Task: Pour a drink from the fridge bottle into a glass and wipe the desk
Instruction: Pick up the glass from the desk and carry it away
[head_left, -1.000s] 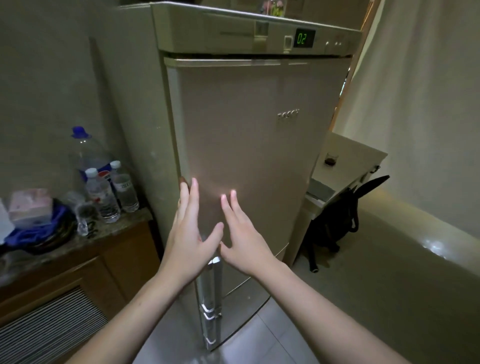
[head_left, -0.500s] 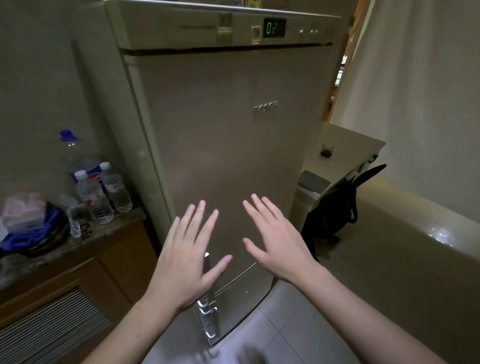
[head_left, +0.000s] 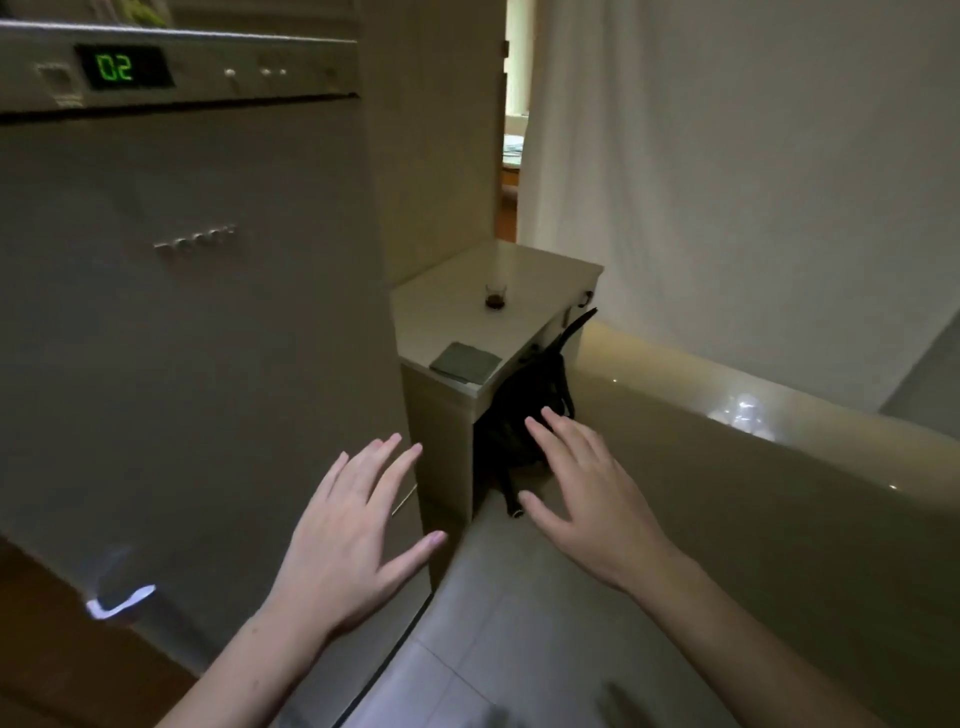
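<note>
Beige fridge (head_left: 197, 312) shut, both hands spread, left hand (head_left: 353, 530), right hand (head_left: 587, 493), holding nothing

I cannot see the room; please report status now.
Left hand and right hand open, empty. Fridge door closed. Glass on desk, cloth beside.

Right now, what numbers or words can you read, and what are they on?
"02": green lit digits on the display in the fridge top panel.
Raised brand letters on the fridge door: too blurred to read.
Nothing readable on the glass, the grey cloth or the desk.
</note>
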